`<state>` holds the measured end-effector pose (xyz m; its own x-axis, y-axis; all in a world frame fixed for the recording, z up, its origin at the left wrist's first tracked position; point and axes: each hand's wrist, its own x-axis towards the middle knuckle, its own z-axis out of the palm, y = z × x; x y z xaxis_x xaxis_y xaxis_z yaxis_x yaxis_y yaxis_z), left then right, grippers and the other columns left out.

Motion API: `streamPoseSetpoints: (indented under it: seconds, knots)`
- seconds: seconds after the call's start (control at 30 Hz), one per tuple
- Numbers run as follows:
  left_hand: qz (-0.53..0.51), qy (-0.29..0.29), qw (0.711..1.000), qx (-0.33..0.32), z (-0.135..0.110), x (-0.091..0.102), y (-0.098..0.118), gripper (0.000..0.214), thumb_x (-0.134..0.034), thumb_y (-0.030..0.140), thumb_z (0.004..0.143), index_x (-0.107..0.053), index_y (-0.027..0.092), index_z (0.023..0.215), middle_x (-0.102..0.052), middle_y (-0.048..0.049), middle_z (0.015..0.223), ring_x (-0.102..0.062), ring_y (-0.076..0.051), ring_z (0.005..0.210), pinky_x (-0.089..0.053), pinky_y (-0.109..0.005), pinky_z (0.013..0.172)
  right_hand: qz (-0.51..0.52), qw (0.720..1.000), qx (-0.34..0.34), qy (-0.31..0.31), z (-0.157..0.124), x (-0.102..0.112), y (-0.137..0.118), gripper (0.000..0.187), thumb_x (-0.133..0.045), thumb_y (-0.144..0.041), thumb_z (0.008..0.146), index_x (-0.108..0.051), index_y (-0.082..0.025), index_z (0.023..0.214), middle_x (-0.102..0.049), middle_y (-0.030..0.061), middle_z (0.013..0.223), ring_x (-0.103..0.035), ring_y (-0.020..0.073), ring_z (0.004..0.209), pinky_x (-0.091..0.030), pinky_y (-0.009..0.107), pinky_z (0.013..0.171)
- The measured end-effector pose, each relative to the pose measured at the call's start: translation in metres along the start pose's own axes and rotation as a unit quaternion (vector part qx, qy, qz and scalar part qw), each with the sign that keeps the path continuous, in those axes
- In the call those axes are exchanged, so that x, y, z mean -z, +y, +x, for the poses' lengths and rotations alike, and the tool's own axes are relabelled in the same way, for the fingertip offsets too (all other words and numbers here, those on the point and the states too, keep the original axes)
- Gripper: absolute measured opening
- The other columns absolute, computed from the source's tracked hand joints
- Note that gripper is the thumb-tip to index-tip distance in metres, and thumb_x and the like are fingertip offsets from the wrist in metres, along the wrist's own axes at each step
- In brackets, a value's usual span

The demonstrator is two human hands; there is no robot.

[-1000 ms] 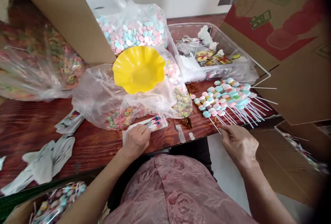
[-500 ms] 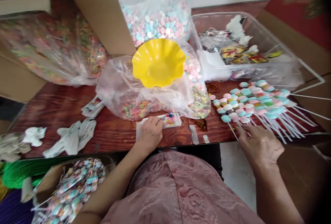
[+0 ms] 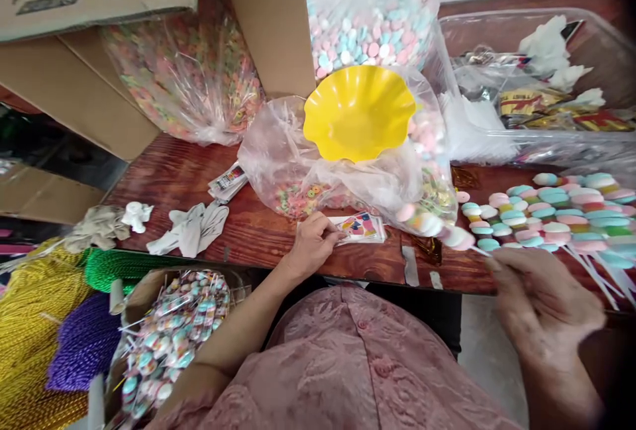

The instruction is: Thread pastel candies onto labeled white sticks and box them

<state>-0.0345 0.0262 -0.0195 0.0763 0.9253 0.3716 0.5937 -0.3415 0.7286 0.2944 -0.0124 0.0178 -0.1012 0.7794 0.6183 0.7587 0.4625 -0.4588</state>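
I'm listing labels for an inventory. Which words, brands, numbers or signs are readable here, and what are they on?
"TWIST", apparently: gold wrapper in the clear bin.
Too blurred: dark markings on the cardboard box flap.
Too small: any print on the packets beside the left hand.
Too small: print on the stacked sachets left of the yellow bowl.

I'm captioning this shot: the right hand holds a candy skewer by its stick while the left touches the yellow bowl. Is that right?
Not quite: the head view shows the left hand at the printed wrappers, not the yellow bowl. The right hand holds the candy skewer.
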Motion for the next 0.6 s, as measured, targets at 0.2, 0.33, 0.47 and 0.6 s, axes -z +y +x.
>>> streamPoseSetpoints:
  seconds: [0.2,0.33,0.47,0.6]
  knots:
    - [-0.018,0.002,1.000,-0.019,-0.005,0.002,-0.004,0.021,-0.076,0.022,0.080,-0.060,0.016,0.068,-0.060,0.0017,0.068,-0.053,-0.010,0.066,-0.041,-0.023,0.064,0.016,0.979,0.183,-0.092,0.042,-0.033,-0.014,0.016,-0.063,-0.009,0.085,-0.063,-0.021,0.096,-0.068,0.0046,0.081,-0.062,0.0213,0.072,-0.050,0.037,0.068]
    - [-0.026,-0.004,0.999,-0.027,-0.006,0.004,-0.006,0.018,-0.075,0.020,0.081,-0.060,0.016,0.071,-0.060,0.0012,0.071,-0.054,-0.011,0.068,-0.042,-0.023,0.065,0.003,0.973,0.201,-0.112,0.051,-0.029,-0.006,0.015,-0.063,-0.011,0.086,-0.062,-0.021,0.098,-0.069,0.0065,0.084,-0.062,0.0219,0.074,-0.049,0.038,0.068]
    - [-0.025,-0.011,0.999,-0.034,-0.006,0.006,-0.007,0.016,-0.072,0.019,0.082,-0.060,0.016,0.072,-0.060,0.0010,0.072,-0.055,-0.010,0.068,-0.043,-0.023,0.065,0.044,0.974,0.182,-0.124,0.050,-0.018,-0.003,0.020,-0.061,-0.008,0.087,-0.062,-0.023,0.099,-0.068,0.0047,0.085,-0.063,0.0210,0.077,-0.050,0.037,0.072]
    - [-0.009,-0.042,0.996,-0.073,-0.007,0.009,-0.006,0.005,-0.068,0.019,0.087,-0.066,0.017,0.082,-0.065,-0.0026,0.082,-0.061,-0.013,0.078,-0.048,-0.025,0.072,0.044,0.983,0.135,-0.120,0.042,0.002,0.004,0.023,-0.059,-0.009,0.087,-0.062,-0.026,0.102,-0.068,0.0037,0.088,-0.064,0.0213,0.081,-0.050,0.037,0.075]
